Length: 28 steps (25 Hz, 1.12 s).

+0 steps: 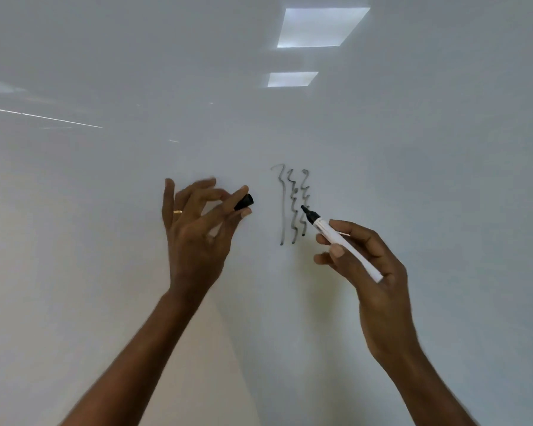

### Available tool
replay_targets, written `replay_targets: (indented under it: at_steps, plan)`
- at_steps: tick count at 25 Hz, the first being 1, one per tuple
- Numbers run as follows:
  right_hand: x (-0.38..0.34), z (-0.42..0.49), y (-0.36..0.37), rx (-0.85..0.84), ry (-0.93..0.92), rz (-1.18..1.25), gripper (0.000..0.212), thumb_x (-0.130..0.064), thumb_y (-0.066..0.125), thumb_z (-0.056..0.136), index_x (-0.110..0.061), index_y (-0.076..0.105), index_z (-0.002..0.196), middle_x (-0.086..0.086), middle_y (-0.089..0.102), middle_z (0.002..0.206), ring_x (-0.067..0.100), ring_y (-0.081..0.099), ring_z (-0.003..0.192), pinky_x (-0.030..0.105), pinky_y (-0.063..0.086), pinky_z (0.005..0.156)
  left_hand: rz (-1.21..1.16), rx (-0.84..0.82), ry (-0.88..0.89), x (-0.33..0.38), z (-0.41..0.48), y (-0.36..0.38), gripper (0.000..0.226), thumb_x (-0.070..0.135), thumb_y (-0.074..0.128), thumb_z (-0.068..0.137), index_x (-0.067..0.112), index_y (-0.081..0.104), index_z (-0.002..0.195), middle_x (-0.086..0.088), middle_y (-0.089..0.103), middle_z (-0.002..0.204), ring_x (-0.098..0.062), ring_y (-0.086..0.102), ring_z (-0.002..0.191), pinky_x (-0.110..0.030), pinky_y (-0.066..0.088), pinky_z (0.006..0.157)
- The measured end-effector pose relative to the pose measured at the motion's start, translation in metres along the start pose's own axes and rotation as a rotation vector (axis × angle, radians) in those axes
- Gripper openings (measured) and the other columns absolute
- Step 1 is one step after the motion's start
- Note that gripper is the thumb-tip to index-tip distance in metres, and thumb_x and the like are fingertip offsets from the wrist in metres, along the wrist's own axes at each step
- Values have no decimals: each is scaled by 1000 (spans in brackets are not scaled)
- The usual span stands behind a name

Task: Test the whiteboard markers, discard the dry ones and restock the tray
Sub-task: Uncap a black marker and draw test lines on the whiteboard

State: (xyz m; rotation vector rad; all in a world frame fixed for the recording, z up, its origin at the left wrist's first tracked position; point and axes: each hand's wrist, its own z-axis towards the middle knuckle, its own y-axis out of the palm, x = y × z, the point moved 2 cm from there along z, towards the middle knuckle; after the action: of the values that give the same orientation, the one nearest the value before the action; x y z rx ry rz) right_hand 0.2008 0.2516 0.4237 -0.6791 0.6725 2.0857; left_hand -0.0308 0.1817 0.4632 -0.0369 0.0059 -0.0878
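A white whiteboard [413,179] fills the view. Three wavy black test lines [293,204] run down its middle. My right hand [370,272] grips an uncapped white marker [342,241] with a black tip pointing up and left, at the rightmost line. My left hand [197,229] is raised to the left of the lines and pinches the black marker cap [244,202] between thumb and forefinger. A ring sits on one finger of that hand.
Ceiling lights [317,27] reflect in the glossy board at the top right. A bright streak [43,116] crosses the board at the left. No tray or other markers are in view.
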Motion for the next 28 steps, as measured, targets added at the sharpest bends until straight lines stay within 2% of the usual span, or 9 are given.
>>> replay_targets:
  at_steps: [3,5,8,10,12,15,19,23,28]
  plan:
    - [-10,-9,1,-63,-5,-48,24,-13,62,92,-8,67,115,11,77,104,33,73,85,52,57,86,-177,-89,-103,23,-20,-21,35,24,75,91,24,68,125,7,66,101,-13,64,103,-55,32,118]
    - [-12,-13,2,-92,1,-48,19,-14,63,90,-9,64,109,11,78,97,32,73,77,47,59,80,-284,-183,-184,34,-32,-30,39,20,78,89,24,67,126,10,72,102,-8,65,104,-47,41,112]
    - [-13,-20,5,-129,25,-81,15,-19,66,88,-13,65,101,10,75,80,28,70,64,38,58,70,-420,-197,-403,39,-41,-42,33,22,79,85,30,66,114,15,74,100,-12,68,107,-35,54,85]
    - [-10,-23,5,-159,36,-115,10,-18,71,89,-15,68,99,9,71,73,24,69,61,34,58,64,-489,-190,-454,38,-45,-45,21,21,79,85,22,72,105,9,76,100,-17,72,103,-37,57,87]
    - [-6,-25,4,-191,49,-138,9,-18,74,89,-17,70,97,7,70,72,21,69,62,30,58,62,-501,-223,-404,41,-49,-46,18,17,77,86,16,74,104,5,75,102,-18,73,100,-32,57,91]
    - [-5,-25,0,-227,82,-112,14,-18,75,83,-16,74,97,7,74,78,23,71,65,28,59,66,-559,-292,-419,43,-53,-48,20,13,73,89,13,74,109,2,74,104,-18,72,99,-24,57,87]
    - [-3,-25,-9,-263,185,-10,25,-14,76,77,-12,77,102,14,77,89,32,75,78,29,60,80,-669,-414,-554,42,-61,-49,16,21,69,95,19,72,111,0,76,103,-25,72,101,-33,59,88]
    - [4,-29,-14,-285,228,1,28,-11,74,79,-10,75,107,14,78,93,31,76,84,26,58,82,-773,-434,-620,51,-63,-48,11,21,70,95,18,71,105,-5,75,98,-26,74,95,-32,60,87]
    - [-2,-31,-18,-313,167,-173,22,-27,76,79,-21,77,100,8,78,86,25,76,84,39,60,87,-782,-541,-626,55,-70,-44,13,19,66,94,7,69,100,-6,72,86,-21,71,73,-32,62,71]
